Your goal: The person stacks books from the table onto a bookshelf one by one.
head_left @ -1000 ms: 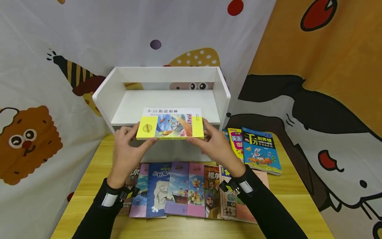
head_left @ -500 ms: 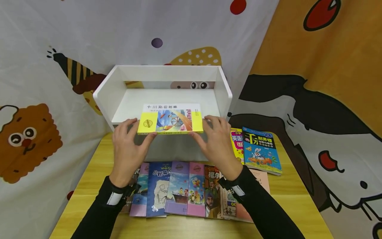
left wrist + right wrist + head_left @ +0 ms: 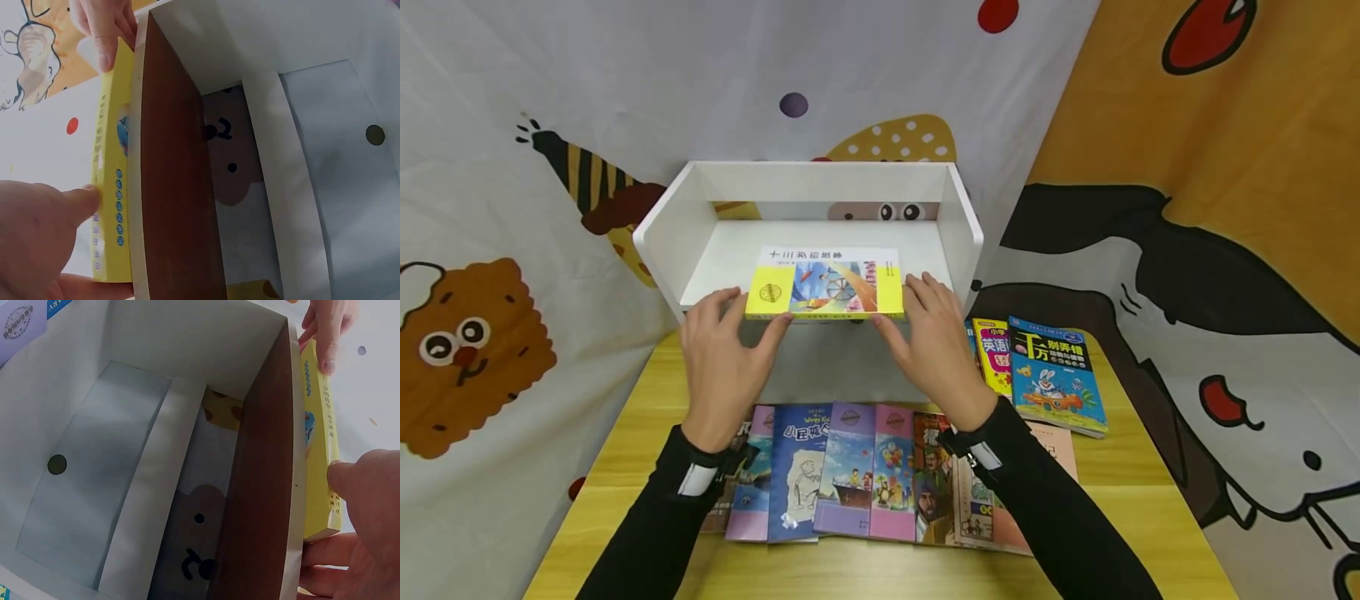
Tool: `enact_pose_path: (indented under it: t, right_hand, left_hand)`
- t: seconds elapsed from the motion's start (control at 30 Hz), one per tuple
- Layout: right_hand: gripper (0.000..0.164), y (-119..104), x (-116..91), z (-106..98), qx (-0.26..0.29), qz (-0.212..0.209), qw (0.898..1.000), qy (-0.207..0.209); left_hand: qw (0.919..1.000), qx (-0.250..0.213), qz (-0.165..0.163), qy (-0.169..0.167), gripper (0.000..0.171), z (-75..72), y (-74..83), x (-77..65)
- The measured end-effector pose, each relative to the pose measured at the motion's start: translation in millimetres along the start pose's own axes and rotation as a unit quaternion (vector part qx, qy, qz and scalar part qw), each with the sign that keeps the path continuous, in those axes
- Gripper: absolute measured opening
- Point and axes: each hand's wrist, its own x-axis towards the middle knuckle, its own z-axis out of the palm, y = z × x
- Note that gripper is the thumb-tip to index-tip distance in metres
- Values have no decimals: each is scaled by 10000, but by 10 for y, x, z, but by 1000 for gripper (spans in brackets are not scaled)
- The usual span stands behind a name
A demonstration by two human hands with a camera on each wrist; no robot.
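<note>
A yellow-and-white paperback book [image 3: 835, 287] lies flat at the front edge of the white shelf unit's [image 3: 808, 237] upper board, its spine facing the person. My left hand [image 3: 726, 367] holds its left end, thumb on the spine and fingers along the short side. At the right end my right hand [image 3: 936, 354] holds it the same way. In the left wrist view the yellow book [image 3: 114, 187] runs along the board's edge, with the left thumb [image 3: 81, 203] on its spine. The right wrist view shows the right thumb [image 3: 347, 478] against the same spine.
Several overlapping books, among them a blue one [image 3: 797, 475] and a purple one [image 3: 847, 492], lie in a row on the wooden table [image 3: 850, 575] before the shelf. More books, a blue one [image 3: 1056, 375] uppermost, lie to its right. A printed cloth [image 3: 700, 83] hangs behind.
Both hands have moved forward with the yellow book, which now sits farther over the upper board. The fingers loosened and spread half a second ago, then drew in to the book's ends.
</note>
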Motion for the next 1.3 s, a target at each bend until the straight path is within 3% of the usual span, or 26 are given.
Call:
enact_pose_path:
  t: [0.37,0.67,1.0,1.17,1.3]
  right_hand:
    - [72,-8,158,102,-86,355,9992,-142]
    - [73,-15,253,138,-224,428,9985,-246]
    - [71,-39,336,136,-47,644,9977,-212]
    - [71,-71,258,89,94,639,9976,-256]
    - [65,-160,106,-41,423,565,9975,-11]
  left_hand:
    - [9996,145,-234,-83,61,79,-6,157]
    - [9982,173,-520,-235,63,158,-60,198]
    - [9989,239,-395,-105,62,207,-90,243]
    - [9993,203,-307,-112,59,127,-22,197]
    - [9997,-3,-226,-57,54,-23,117,104]
